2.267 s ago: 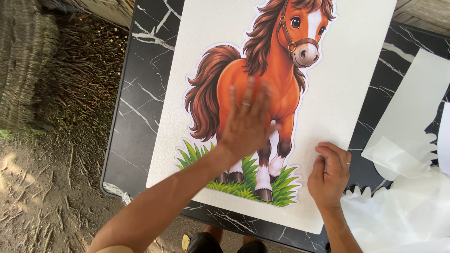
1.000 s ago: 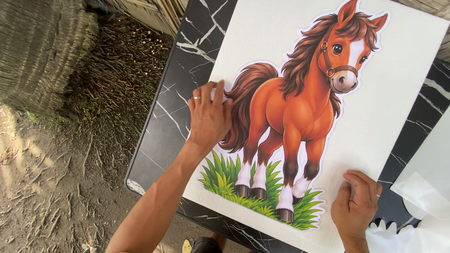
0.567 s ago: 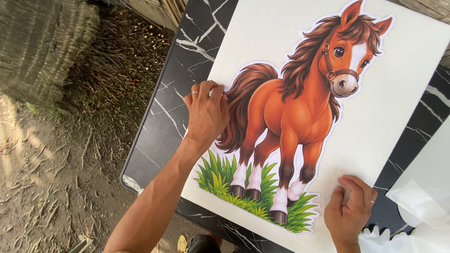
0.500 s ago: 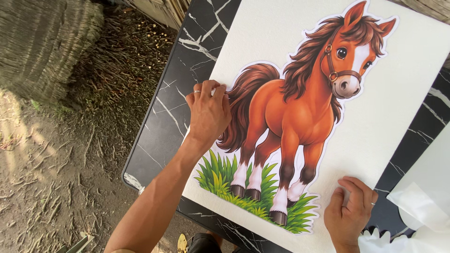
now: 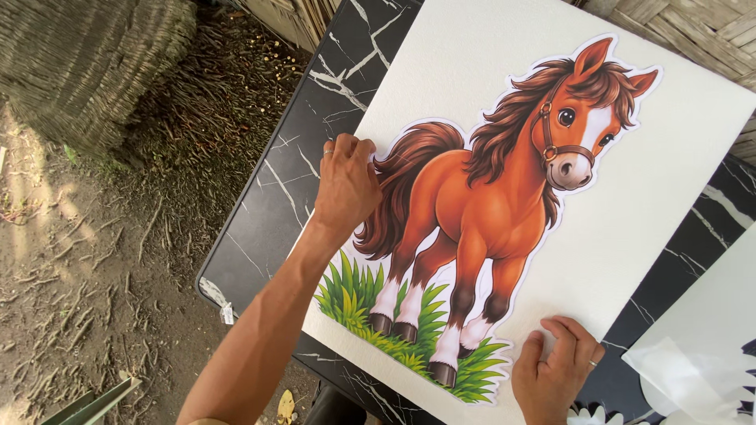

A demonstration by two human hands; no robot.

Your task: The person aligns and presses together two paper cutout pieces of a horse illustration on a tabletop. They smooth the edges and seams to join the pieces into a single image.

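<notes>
Nearest the camera, the right hand (image 5: 554, 368) lies flat with its fingers spread on the bottom edge of the large white foam-like board (image 5: 654, 181), just beside the front hooves and grass of the glossy cut-out sticker of a chestnut cartoon horse (image 5: 488, 212). Its grip pinches nothing; it simply pins the board down. Further up, the left hand (image 5: 346, 185) presses palm-down, fingers close together, on the sticker's brown tail at the board's left edge, again pressing rather than holding.

The step in hand looks like smoothing the sticker onto the board. To do it well, I judge that the right hand should keep the board from sliding on the black marble-patterned bench (image 5: 268, 212), while the left hand rubs outward from the horse's body toward the white outline, so that trapped air escapes at the edge and no crease forms. The tail tips and grass blades, being narrow, probably want firm fingertip pressure.

Beyond the bench lie bare earth, twigs and a woven thatch wall (image 5: 94, 63); pale backing sheets (image 5: 701, 346) rest at the right.

Compared with 2.3 s ago, the left hand has moved from the horse's belly and hind legs out to the tail, and the right hand has stayed at the bottom edge.
</notes>
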